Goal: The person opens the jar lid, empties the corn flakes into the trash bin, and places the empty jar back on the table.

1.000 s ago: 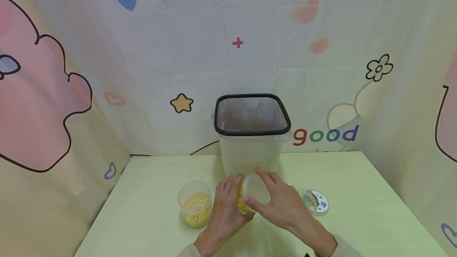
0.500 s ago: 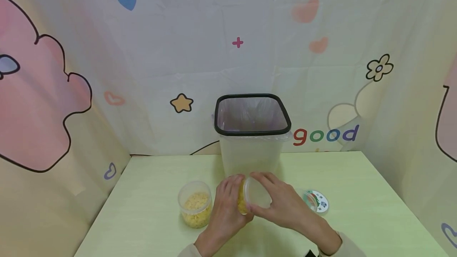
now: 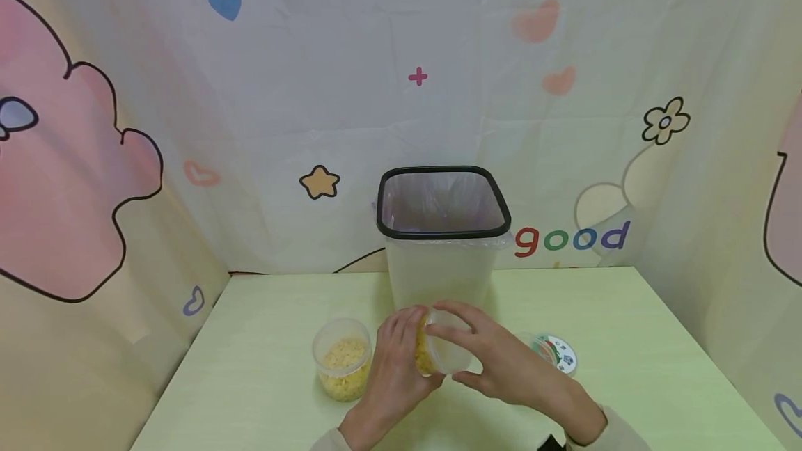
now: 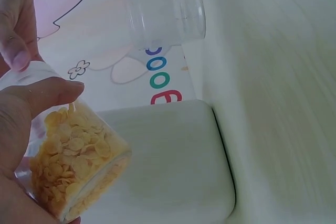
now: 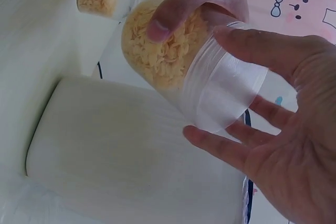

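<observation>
My left hand (image 3: 396, 357) holds a clear plastic jar (image 4: 79, 156) of yellow flakes, tilted onto its side above the table. Its translucent lid (image 5: 231, 87) faces right. The fingers of my right hand (image 3: 504, 360) are spread round that lid; in the right wrist view the thumb is at one edge and the fingertips at the opposite edge. To the left of my left hand stands a second clear jar (image 3: 343, 364), uncovered and partly filled with yellow flakes. Part of the held jar is hidden behind my left fingers.
A pale bin (image 3: 438, 266) with a black rim and a plastic liner stands behind the hands. A clear container (image 4: 165, 17) sits at the right, partly behind my right hand, beside a white printed disc (image 3: 567, 357). A printed cloth hangs behind the table (image 3: 250, 339).
My right fingers have shifted round the lid: the thumb has moved down its edge and a finger now lies across its face. My left hand and the jar stay nearly in place.
</observation>
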`<state>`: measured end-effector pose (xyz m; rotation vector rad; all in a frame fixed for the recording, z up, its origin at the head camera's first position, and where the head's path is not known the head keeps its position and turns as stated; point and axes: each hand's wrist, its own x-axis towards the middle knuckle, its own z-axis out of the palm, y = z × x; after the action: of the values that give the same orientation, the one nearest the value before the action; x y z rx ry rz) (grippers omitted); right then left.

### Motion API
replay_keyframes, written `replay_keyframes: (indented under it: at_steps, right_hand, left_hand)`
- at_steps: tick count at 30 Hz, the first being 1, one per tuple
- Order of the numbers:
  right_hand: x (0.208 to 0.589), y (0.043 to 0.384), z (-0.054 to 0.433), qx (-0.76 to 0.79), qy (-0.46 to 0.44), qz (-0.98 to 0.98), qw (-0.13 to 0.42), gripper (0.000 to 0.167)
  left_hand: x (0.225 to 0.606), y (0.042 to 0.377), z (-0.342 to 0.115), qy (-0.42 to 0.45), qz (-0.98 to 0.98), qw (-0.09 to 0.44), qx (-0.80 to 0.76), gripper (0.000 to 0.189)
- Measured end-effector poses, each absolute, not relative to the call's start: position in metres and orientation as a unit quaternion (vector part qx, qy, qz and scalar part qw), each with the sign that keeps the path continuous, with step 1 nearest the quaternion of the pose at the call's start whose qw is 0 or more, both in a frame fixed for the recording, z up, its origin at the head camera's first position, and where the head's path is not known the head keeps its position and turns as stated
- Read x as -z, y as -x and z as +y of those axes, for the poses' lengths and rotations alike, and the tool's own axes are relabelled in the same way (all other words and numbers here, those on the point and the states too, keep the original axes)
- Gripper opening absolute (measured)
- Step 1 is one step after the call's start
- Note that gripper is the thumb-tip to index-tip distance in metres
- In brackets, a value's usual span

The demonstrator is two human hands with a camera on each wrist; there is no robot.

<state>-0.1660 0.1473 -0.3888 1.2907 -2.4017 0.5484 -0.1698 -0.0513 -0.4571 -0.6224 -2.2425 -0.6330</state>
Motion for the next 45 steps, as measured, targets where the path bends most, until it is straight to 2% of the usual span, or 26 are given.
replay_keyframes:
  at_steps: [7,16,19,24,28,34,39,45]
  right_hand:
    - [0.391,0.168,0.150,-0.177,-0.502,-0.823,0.197,0.085]
    - [0.391,0.163,0.150,-0.166,-0.473,-0.844,0.189,0.097]
    - [0.390,0.160,0.147,-0.203,-0.419,-0.863,0.197,0.092]
    - [0.388,0.153,0.135,-0.279,-0.271,-0.898,0.205,0.079]
    - [0.386,0.150,0.127,-0.303,-0.187,-0.922,0.153,0.078]
    - [0.388,0.152,0.119,-0.304,-0.129,-0.940,0.084,0.081]
    - [0.390,0.154,0.117,-0.307,-0.135,-0.936,0.102,0.072]
    - [0.391,0.156,0.122,-0.300,-0.219,-0.916,0.151,0.064]
  left_hand:
    - [0.458,0.169,-0.052,0.243,-0.869,0.352,0.249,0.103]
    - [0.458,0.169,-0.052,0.240,-0.872,0.344,0.252,0.105]
    - [0.458,0.169,-0.051,0.237,-0.873,0.344,0.252,0.104]
    - [0.456,0.169,-0.051,0.230,-0.874,0.347,0.253,0.102]
    - [0.455,0.170,-0.052,0.230,-0.872,0.352,0.250,0.104]
    - [0.456,0.170,-0.052,0.229,-0.874,0.353,0.243,0.103]
    - [0.456,0.169,-0.051,0.227,-0.877,0.342,0.250,0.102]
    - [0.456,0.169,-0.052,0.225,-0.877,0.339,0.256,0.100]
